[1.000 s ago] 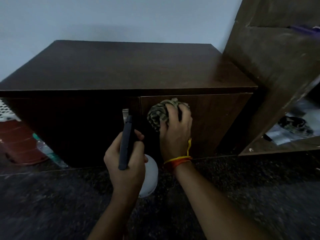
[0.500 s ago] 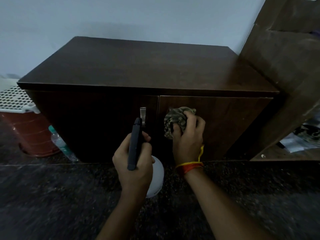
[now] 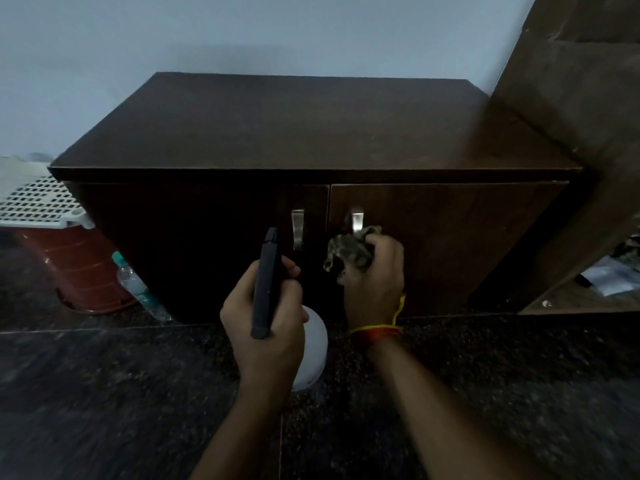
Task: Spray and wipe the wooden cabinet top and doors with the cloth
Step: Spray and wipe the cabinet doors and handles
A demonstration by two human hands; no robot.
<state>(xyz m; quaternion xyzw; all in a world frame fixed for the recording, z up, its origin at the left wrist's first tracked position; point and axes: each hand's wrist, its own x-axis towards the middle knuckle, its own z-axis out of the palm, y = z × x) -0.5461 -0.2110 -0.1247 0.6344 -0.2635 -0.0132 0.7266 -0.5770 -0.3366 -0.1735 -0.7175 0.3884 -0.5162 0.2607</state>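
Head view: dark wooden cabinet (image 3: pixel 311 133) ahead.
Right hand (image 3: pixel 375 278): fingers bunch mottled cloth (image 3: pixel 348 252) against right door (image 3: pixel 450 237), below handle.
Left hand (image 3: pixel 266 317): grips black-topped white spray bottle (image 3: pixel 266 282).
Advice: firm, overlapping strokes.

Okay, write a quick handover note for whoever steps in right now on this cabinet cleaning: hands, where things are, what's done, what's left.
Left hand grips the spray bottle, nozzle toward the left door.
Right hand holds the bunched cloth against the right door, just below its handle.
Both doors are closed. Cabinet top is bare.
Done: cannot tell from this view which surfaces are already wiped.
Left: finish the right door, then check the left door and top.
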